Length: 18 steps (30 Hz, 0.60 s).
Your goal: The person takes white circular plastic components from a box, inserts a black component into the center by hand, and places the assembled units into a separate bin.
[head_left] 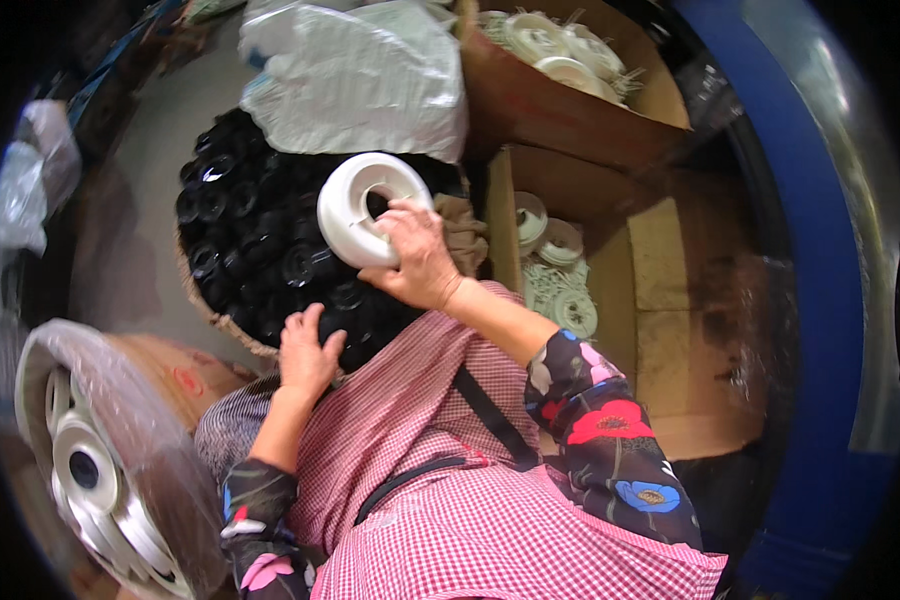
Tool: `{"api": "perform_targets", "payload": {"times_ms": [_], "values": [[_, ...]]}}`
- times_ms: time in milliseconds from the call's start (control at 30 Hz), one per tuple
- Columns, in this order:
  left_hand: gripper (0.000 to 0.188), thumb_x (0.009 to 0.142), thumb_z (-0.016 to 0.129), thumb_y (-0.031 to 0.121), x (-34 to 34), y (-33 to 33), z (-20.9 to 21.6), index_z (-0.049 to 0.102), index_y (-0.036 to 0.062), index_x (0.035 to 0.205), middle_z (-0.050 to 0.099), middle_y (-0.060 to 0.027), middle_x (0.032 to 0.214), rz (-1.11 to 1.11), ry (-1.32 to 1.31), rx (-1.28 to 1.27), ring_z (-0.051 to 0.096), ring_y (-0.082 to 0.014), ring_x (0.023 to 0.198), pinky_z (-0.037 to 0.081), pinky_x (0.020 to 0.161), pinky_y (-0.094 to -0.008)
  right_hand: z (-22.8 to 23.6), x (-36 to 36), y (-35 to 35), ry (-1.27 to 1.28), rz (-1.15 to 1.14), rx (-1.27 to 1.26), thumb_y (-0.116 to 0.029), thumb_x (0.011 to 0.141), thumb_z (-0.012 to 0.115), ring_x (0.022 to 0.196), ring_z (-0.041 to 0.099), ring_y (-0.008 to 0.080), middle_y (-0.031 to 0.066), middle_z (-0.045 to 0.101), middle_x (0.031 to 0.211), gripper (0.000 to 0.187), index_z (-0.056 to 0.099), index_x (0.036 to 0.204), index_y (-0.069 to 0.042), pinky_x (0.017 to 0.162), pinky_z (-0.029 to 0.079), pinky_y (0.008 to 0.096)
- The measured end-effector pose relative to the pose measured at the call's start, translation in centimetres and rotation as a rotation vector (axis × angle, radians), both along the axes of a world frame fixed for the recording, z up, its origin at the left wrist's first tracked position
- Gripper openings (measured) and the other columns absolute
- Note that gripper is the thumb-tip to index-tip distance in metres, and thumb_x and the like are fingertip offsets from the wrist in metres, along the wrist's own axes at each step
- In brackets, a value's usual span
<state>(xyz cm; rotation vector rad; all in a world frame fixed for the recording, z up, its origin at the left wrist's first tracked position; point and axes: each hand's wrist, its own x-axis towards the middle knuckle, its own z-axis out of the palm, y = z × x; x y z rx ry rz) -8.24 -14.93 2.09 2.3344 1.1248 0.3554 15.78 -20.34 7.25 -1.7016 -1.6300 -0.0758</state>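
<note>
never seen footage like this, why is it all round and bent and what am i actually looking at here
There is no machine here: a person wears a wide fisheye camera on the head, looking down at their own two bare hands. That lens bends straight edges near the rim, hence the round look. There is only this one view.

The forearms in flowered sleeves come up from the lower edge, over a pink checked apron. The right hand holds a white ring-shaped part with a gap in its rim. The left hand rests at the edge of a basket heaped with small black round parts.

Around them: a crumpled pale plastic bag above the basket, cardboard boxes holding more white round parts on the right, and a stack of silver-white discs wrapped in clear plastic at lower left.
</note>
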Motion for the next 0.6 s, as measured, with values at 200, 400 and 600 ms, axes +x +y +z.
{"api": "perform_targets", "payload": {"times_ms": [200,400,600], "values": [[0.046,0.08,0.062,0.015,1.1,1.3,-6.1,0.049,0.0024,0.122,0.051,-0.0267,0.11,0.165,0.117,-0.17,0.054,-0.0419,0.099,0.045,0.09,-0.0443,3.9,-1.3,-8.4,0.485,0.06,0.0,-0.035,0.062,0.083,0.119,0.044,0.0359,0.0183,0.051,0.123,0.068,0.057,0.113,0.002,0.101,0.037,0.0461],[0.02,0.097,0.043,0.011,0.6,0.7,3.6,0.052,0.0005,0.111,0.059,-0.0065,0.093,0.256,-0.509,-0.506,0.057,-0.017,0.085,0.047,0.079,-0.0279,2.2,-3.1,-12.2,1.377,0.307,-0.347,-0.059,0.08,0.063,0.126,0.042,0.0282,0.0154,0.026,0.144,0.084,0.038,0.135,0.0,0.096,0.047,0.0416],[0.027,0.1,0.043,0.012,2.1,-5.5,9.5,0.051,0.0012,0.123,0.06,-0.0034,0.097,0.018,-0.566,-0.47,0.057,-0.0106,0.088,0.048,0.08,-0.023,3.1,-6.2,-12.0,1.649,0.487,-0.479,-0.068,0.078,0.058,0.123,0.047,0.0285,0.0178,0.048,0.13,0.096,0.029,0.143,-0.004,0.095,0.048,0.0421]]}}
